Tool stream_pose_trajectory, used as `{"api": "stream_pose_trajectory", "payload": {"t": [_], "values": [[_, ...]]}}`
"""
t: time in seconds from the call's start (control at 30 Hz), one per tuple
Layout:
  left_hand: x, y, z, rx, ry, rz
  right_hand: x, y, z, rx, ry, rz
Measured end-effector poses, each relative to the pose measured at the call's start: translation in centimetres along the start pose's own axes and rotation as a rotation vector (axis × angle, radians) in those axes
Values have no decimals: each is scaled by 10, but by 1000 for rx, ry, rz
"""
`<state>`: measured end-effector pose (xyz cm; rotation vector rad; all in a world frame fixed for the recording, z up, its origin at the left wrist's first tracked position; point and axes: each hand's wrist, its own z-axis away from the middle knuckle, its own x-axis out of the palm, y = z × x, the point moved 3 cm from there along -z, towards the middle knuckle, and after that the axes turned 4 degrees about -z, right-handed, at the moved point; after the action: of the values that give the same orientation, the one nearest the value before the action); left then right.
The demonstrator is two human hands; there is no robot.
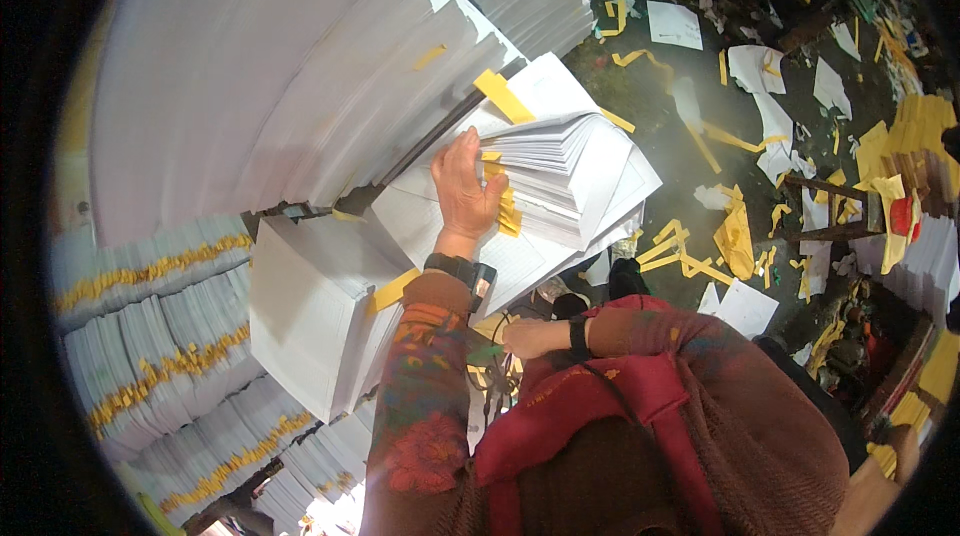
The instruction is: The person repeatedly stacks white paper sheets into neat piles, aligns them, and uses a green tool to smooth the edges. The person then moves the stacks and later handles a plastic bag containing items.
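My left hand (pixel 466 187) rests against the end of a fanned stack of folded paper sections (pixel 547 183). Its fingers are spread apart, and the thumb lies by a row of yellow paper tabs (pixel 508 213). Under the stack are broad white printed sheets (pixel 420 217). My right hand (pixel 534 338) is low, close to the front of my red apron (pixel 577 401). Beside its fingers is a green piece (pixel 486 353); whether the fingers grip it is hidden.
High white paper stacks (pixel 262 70) rise along the far left. A tall paper block (pixel 300 318) stands left of my forearm. Yellow-tabbed bundles (pixel 165 371) fill the lower left. Scraps and yellow strips (pixel 675 247) litter the floor around a wooden stool (pixel 832 209).
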<state>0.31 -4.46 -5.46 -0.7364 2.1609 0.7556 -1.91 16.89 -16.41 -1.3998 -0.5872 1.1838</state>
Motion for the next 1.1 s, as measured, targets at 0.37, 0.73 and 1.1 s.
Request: {"api": "stream_pose_trajectory", "payload": {"t": [0.37, 0.73, 1.1], "values": [[0, 1, 0, -16, -79, -72, -318, -39, 169, 65, 439, -207], [2, 0, 1, -11, -19, 8, -273, 78, 254, 560, 143, -148], [1, 2, 0, 38, -9, -20, -7, -12, 19, -93, -194, 202]]}}
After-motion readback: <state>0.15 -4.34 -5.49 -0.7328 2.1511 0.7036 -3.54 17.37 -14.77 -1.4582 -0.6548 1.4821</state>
